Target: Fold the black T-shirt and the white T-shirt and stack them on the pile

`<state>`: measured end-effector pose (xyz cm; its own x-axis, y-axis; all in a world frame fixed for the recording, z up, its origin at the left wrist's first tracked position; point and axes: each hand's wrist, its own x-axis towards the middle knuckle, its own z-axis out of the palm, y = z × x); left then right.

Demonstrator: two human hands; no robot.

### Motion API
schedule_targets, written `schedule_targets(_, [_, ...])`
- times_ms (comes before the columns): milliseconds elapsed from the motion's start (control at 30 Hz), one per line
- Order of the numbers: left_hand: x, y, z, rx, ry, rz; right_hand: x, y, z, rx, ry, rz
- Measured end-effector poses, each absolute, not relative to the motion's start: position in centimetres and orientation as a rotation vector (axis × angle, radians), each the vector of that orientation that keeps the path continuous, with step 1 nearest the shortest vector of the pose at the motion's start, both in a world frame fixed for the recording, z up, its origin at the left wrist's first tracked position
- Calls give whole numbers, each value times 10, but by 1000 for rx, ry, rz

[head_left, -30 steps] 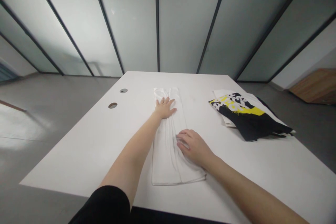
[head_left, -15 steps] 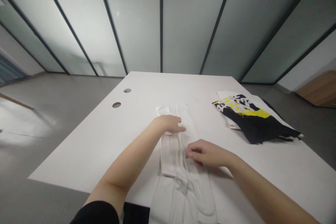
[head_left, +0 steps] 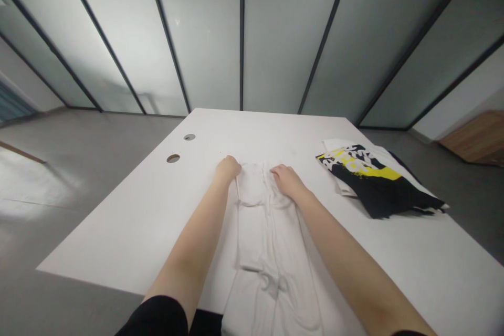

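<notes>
A long folded white garment (head_left: 262,252) lies lengthwise on the white table (head_left: 118,241), running from mid-table over the near edge. My left hand (head_left: 227,169) is curled at its far left corner, pinching the fabric. My right hand (head_left: 287,181) sits at the far right corner, with its fingers bunched on the cloth. The fabric between them is creased and slightly gathered. Loose folds show near the garment's lower end.
A black-and-white garment with a yellow print (head_left: 374,181) lies in a heap at the table's right side. Two round holes (head_left: 173,158) sit in the tabletop at the far left. Frosted glass panels stand behind the table, above a grey floor.
Both hands have moved to the garment's far end and come closer together. The white cloth now reaches farther toward me, with a longer length spread on the table.
</notes>
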<state>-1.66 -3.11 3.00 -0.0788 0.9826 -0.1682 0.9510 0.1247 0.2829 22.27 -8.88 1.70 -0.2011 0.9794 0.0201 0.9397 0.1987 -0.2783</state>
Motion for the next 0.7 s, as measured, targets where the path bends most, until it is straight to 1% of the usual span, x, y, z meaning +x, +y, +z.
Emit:
schedule_targets(100, [-17, -28, 29, 1870, 2056, 145, 232, -91, 23, -1864, -2260, 409])
schedule_targets(167, [-16, -26, 29, 1875, 2024, 163, 239, -92, 27, -1916, -2117, 406])
schedule_targets(267, [-16, -23, 29, 1862, 1986, 181, 247, -92, 30, -2127, -1854, 321])
schedule_targets(333, [-15, -22, 27, 1769, 1924, 222, 250, -90, 30, -2227, -1801, 400])
schedule_targets(433, [-14, -21, 25, 1497, 1757, 330, 254, -88, 29, -2157, -1826, 785])
schedule_targets(533, [-14, -21, 24, 1323, 1624, 408, 259, -88, 30, -2008, -1693, 1221])
schedule_targets(633, [-16, -20, 25, 1199, 1479, 491, 264, -89, 33, -1800, -1386, 1612])
schedule_targets(700, [-18, -18, 25, 1002, 1284, 580, 266, -88, 37, -1616, -1074, 1793])
